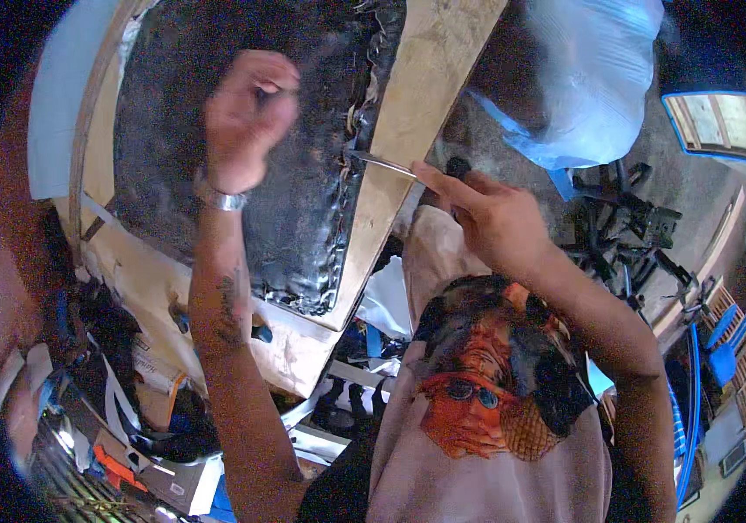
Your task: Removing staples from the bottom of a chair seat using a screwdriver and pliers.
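Looking down from our head camera, we see a wooden frame [417, 113] covered with black leather-like upholstery [242, 148], tilted across the upper left of the view. Its pale right rail runs diagonally from the top centre down to a corner near the middle, and along that rail the black cover ends in a ragged, puckered edge [351, 131].

Our left hand [247, 118] is raised over the black cover, closed into a loose fist with the knuckles toward us; we cannot tell whether it grips anything. A silver watch band [220, 199] circles the wrist, and the forearm rises from the lower edge, almost straight up.

Our right hand [491, 218] comes in from the lower right, elbow bent, and is closed around a slim metal tool [377, 163]. The index finger lies stretched along it. The tool crosses the wooden rail, and its tip sits at the ragged edge of the cover.

Room is tight below the frame: scraps, boxes and straps [129, 410] crowd the lower left. To the right of the rail lies a patch of bare grey floor [478, 131], then a blue-tinted plastic sheet [582, 78] and a heap of black metal parts [626, 227]. Our printed shirt [486, 392] fills the lower centre.
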Available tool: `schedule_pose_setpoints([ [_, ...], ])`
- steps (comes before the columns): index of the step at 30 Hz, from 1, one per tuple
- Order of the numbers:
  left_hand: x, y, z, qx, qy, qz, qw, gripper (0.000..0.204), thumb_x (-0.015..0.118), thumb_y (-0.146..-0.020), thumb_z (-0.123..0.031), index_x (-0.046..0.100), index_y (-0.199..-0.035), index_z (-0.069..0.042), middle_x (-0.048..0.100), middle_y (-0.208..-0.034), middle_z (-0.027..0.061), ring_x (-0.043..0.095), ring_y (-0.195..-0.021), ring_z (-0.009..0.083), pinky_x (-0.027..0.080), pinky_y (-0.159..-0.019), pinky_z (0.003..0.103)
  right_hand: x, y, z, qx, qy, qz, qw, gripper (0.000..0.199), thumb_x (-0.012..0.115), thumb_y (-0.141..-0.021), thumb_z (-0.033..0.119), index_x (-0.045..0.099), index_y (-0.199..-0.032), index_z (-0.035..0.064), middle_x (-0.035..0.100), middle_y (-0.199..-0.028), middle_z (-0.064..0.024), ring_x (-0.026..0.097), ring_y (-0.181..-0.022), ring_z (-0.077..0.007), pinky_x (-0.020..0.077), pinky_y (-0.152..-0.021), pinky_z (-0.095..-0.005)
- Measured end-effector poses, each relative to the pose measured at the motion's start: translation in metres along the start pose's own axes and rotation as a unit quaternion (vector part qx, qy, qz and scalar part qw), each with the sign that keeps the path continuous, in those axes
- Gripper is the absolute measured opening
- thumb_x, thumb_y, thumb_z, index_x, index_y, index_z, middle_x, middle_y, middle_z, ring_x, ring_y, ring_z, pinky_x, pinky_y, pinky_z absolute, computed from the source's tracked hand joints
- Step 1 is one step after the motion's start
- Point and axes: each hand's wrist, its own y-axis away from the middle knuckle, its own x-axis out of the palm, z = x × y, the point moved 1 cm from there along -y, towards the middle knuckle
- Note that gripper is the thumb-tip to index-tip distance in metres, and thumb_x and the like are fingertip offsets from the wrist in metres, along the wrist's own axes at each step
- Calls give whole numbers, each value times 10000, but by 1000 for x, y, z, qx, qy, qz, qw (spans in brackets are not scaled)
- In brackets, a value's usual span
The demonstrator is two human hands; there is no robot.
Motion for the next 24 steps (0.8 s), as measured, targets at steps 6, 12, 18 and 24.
schedule_pose_setpoints([
  [6,-199,0,140,-192,-582,-245,751,707,514,-787,-665,641,-1067,-28,594,-1106,230,561,-1051,337,407,-935,424,-40,4,25,4,160,64,985,643,604,-781,133,398,-1367,303,547,-729,-76,584,-567,-264,502,-488,-378],
  [12,-224,4,173,-282,-574,-245,728,807,425,-786,-728,636,-1083,-8,587,-1095,279,545,-1077,381,358,-985,462,-63,-5,42,10,230,104,968,614,578,-806,183,381,-1380,277,541,-733,-77,588,-550,-254,502,-472,-373],
  [18,-204,2,163,-392,-474,-213,759,859,389,-781,-751,619,-1107,10,587,-1077,294,539,-1079,397,331,-1004,474,-75,-21,70,29,299,163,940,671,606,-770,188,363,-1393,248,536,-765,-93,597,-567,-269,514,-498,-396],
  [24,-222,0,146,-473,-436,-153,751,840,344,-812,-728,542,-1208,-14,581,-1069,309,536,-1081,409,334,-1001,476,-59,-14,37,32,185,193,963,711,642,-716,80,398,-1374,191,568,-792,-112,614,-646,-294,527,-571,-391],
])
